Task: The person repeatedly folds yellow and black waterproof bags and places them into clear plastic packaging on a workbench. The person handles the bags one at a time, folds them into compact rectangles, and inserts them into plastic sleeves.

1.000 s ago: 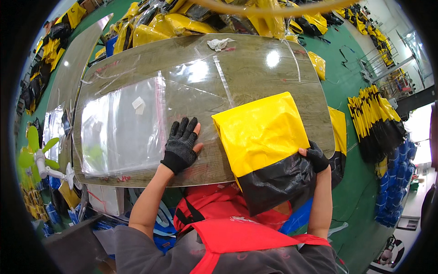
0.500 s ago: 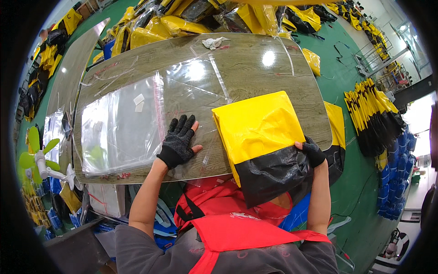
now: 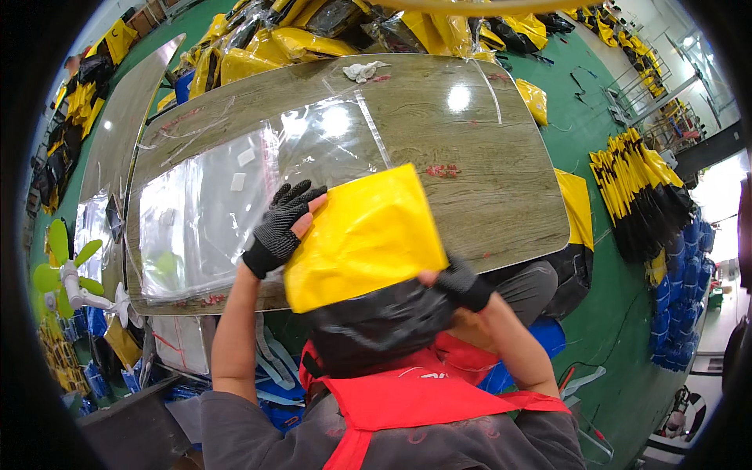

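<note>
— Head view, centre of frame: how many folded items in hand?

— One. Folded yellow-and-black garment (image 3: 368, 258), yellow half up, black half down toward the lower centre, lifted off the near edge of the wooden table (image 3: 501, 180).

— Hands on it?

— Two, both in black fingerless gloves. Left hand (image 3: 280, 227) at the garment's left edge, fingers spread and laid flat against the yellow, thumb behind; not closed round it, more pressing than pinching. Right hand (image 3: 462, 283) at the right edge where yellow meets black, fingers curled shut on the garment.

— Anything under it?

— Clear plastic bags (image 3: 211, 211) spread on the table's left half, just left of the left hand; exact count impossible to tell, sheets overlapping. One more clear sheet (image 3: 345, 133) running toward the upper centre.

— Elsewhere on the table?

— One crumpled white rag (image 3: 363, 70) at the far edge, upper centre.

— Around the table?

— Heap of yellow-and-black packs (image 3: 290, 35) along the top of the frame, too tangled to count. Stacked row of the same (image 3: 638, 192) at the right on the green floor (image 3: 603, 102). One small fan with green blades (image 3: 66, 270) at the left edge.
</note>
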`<state>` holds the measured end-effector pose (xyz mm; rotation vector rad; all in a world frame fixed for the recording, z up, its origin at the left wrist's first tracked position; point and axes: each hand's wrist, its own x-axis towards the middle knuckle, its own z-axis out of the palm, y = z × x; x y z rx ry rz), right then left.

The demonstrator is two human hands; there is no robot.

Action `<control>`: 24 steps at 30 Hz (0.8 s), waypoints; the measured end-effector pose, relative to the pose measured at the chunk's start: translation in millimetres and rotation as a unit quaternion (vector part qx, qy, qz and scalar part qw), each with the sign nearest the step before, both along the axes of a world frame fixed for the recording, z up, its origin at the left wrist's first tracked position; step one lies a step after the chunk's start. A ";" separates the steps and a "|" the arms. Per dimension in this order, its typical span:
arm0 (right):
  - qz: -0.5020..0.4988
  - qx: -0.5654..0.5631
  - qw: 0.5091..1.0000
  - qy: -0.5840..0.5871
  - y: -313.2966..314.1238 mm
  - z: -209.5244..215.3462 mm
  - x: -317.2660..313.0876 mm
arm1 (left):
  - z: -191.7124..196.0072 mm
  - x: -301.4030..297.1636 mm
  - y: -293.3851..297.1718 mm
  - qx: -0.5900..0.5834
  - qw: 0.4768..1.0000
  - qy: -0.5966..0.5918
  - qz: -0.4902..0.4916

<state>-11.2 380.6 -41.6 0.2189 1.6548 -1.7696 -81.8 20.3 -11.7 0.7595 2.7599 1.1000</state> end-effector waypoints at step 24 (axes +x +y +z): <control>-0.035 0.037 0.988 0.147 -25.6 13.6 -69.4 | -9.4 58.2 -13.8 0.060 0.984 0.042 0.163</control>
